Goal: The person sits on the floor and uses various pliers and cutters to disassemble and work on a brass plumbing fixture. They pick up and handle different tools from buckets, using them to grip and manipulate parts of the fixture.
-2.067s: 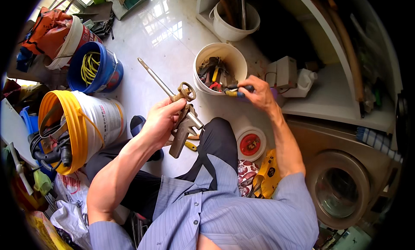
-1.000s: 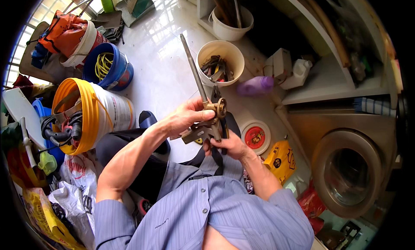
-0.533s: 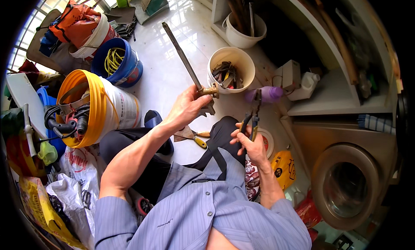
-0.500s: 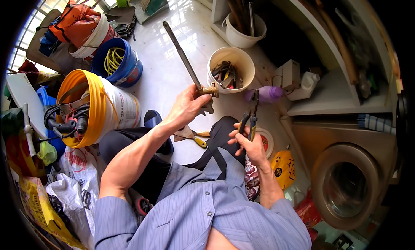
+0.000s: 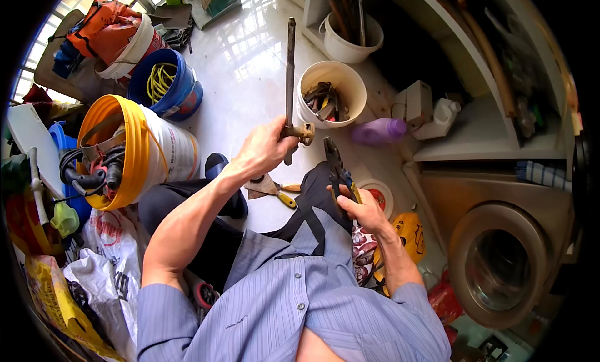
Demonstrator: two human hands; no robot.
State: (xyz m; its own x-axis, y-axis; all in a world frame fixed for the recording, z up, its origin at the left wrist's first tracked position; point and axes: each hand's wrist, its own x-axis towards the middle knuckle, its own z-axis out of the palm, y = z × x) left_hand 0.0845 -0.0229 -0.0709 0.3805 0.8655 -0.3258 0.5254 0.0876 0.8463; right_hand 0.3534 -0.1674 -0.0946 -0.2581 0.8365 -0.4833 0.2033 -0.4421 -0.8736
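Note:
My left hand (image 5: 265,150) grips a long rusty metal tool (image 5: 290,74) with a brass-coloured fitting at its lower end, holding the rod upright over the white floor. My right hand (image 5: 362,207) holds a pair of pliers (image 5: 336,170) with dark jaws and yellow-black handles, the jaws pointing up toward the fitting but a little apart from it. A small trowel with a yellow handle (image 5: 270,189) lies on the floor below my left hand.
A cream bucket of rusty tools (image 5: 331,96) stands just beyond the hands, a purple bottle (image 5: 378,131) to its right. At left are a yellow-rimmed white bucket (image 5: 134,150) and a blue bucket (image 5: 169,87). A washing machine (image 5: 506,256) sits at right.
My left hand has swung the long tool from a leftward slant to upright. My right hand still holds the pliers up near the fitting.

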